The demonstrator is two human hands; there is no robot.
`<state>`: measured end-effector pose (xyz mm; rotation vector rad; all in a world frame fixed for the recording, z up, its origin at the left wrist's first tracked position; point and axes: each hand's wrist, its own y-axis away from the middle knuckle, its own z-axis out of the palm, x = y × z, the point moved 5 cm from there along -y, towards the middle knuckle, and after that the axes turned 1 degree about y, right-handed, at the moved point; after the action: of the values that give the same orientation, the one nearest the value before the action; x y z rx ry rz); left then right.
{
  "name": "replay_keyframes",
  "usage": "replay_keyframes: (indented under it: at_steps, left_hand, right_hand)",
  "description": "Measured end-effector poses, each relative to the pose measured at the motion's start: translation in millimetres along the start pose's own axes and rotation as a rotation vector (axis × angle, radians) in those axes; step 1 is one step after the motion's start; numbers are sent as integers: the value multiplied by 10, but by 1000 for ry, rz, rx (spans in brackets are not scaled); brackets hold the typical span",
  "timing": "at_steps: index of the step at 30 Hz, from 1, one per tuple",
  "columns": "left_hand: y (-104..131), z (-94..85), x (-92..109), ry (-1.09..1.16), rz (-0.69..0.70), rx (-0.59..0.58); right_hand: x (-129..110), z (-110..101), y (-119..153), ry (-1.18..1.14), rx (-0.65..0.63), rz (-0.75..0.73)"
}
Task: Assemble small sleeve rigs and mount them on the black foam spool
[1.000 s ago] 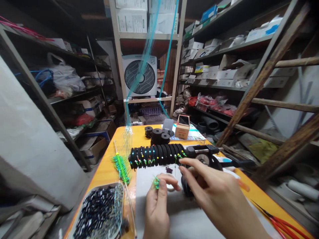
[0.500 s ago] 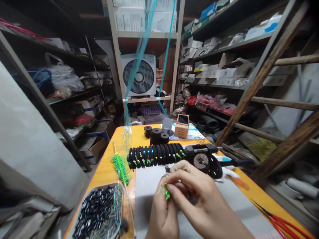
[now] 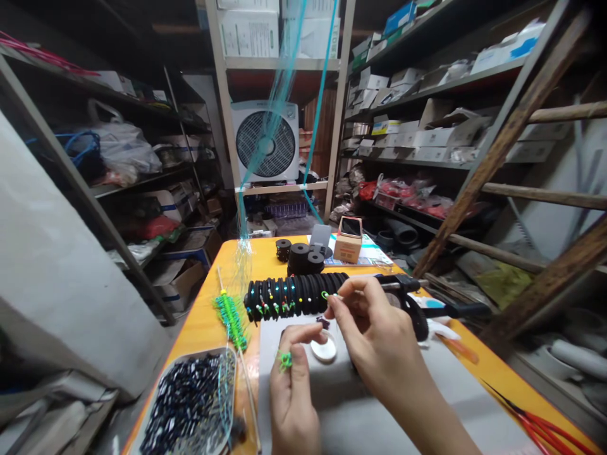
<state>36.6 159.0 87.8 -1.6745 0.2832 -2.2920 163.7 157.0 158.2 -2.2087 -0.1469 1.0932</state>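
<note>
My left hand (image 3: 296, 395) is low over the white sheet, its fingers curled. A small bundle of bright green frilly pieces (image 3: 285, 361) is caught between its fingers. My right hand (image 3: 377, 322) pinches its thumb and forefinger at the right part of a row of black foam spools (image 3: 294, 292). A thin green loop (image 3: 325, 295) shows at those fingertips. Coloured pinheads and small green pieces dot the spools' front, which are lined up on a rod. Between my hands lies a small round white lid (image 3: 324, 347), with dark bits (image 3: 323, 322) behind it.
At left a tray (image 3: 233, 379) holds shiny dark pieces and fine clear ones. Beside it a stick (image 3: 232, 322) carries green frills. Loose black spools (image 3: 300, 258) and a small cardboard box (image 3: 348, 243) stand behind. Red-handled pliers (image 3: 531, 423) lie right. Turquoise strands (image 3: 279, 95) hang ahead.
My hands have parted. The right moved up and right to the spools with a green loop; the left shifted left and slightly down, keeping the green bundle. The white lid is now uncovered.
</note>
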Motion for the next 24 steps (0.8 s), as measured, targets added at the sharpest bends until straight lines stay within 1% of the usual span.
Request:
replay_keyframes:
  at_steps: [4, 7, 9, 13, 16, 18, 21, 22, 24]
  left_hand:
    - [-4, -9, -28, 34, -16, 14]
    - [-12, -10, -49, 55, -22, 16]
    - [-21, -3, -68, 102, -43, -2]
    - [-33, 55, -77, 174, -90, -131]
    - [-10, 102, -51, 125, -96, -214]
    - [24, 102, -74, 72, -151, -197]
    - [100, 51, -193, 41, -312, -96]
    - [126, 38, -234, 51, -351, -81]
    - [161, 27, -288, 73, -365, -91]
  right_hand:
    - [-34, 2, 22, 141, 46, -87]
    - [-40, 7, 100, 210, 34, -149]
    - [-21, 3, 176, 227, 4, -161]
    - [23, -55, 327, 239, -60, -142]
    - [-11, -124, 388, 227, -68, -166]
    - [-60, -144, 398, 189, -79, -186]
    - [-138, -109, 383, 120, -147, -186]
    - [-163, -87, 374, 105, -175, -178]
    - [-201, -43, 355, 84, -221, -150]
